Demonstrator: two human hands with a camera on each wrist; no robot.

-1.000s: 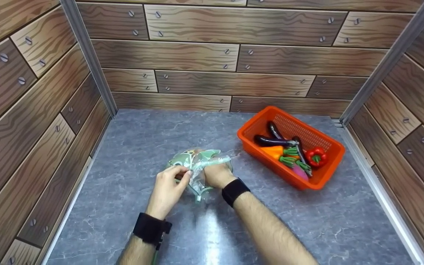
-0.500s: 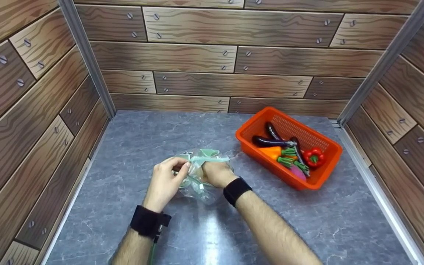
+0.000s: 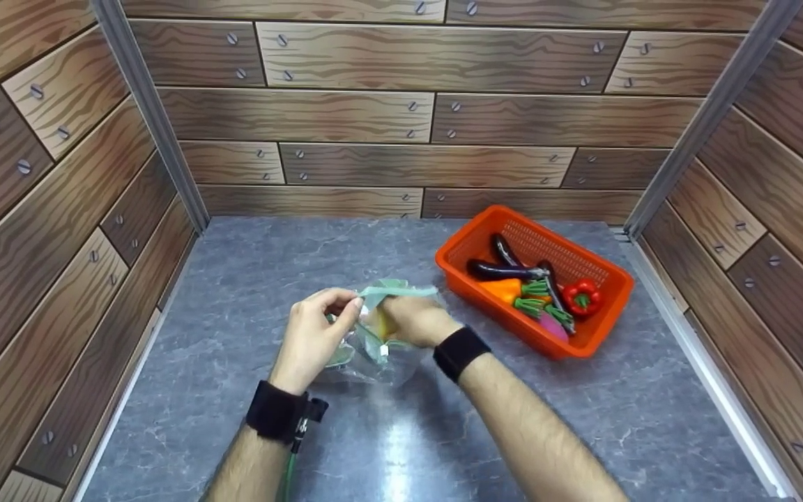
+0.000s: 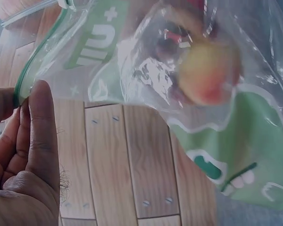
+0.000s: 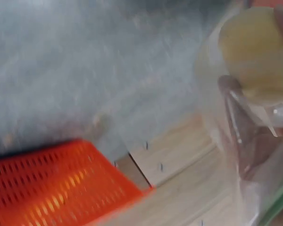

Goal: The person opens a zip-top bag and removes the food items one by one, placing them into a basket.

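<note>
A clear zip bag (image 4: 259,141) with green print hangs between both hands. My left hand (image 3: 314,335) pinches its green zip edge between thumb and forefinger, the other fingers curled below. Inside the mouth of the bag, my right hand (image 3: 419,321) grips a round yellow-and-red fruit (image 4: 210,75) that looks like a peach or an apple. Through the plastic in the right wrist view, the fruit (image 5: 252,52) shows pale yellow, a thumb and a fingertip against it. Most of the right fingers are hidden by the bag in the head view.
To the right stands an orange basket (image 3: 614,307) holding eggplants (image 3: 506,270), a red bell pepper (image 3: 581,298), orange carrots (image 3: 502,288) with green tops and a pink-purple vegetable (image 3: 553,326). Wood-patterned walls enclose the grey table (image 3: 269,258) at the back and sides.
My right hand has drawn back a little to the right within the bag mouth, and yellow fruit now shows by its fingers. My left hand keeps its pinch; the bag has shifted and crumpled.
</note>
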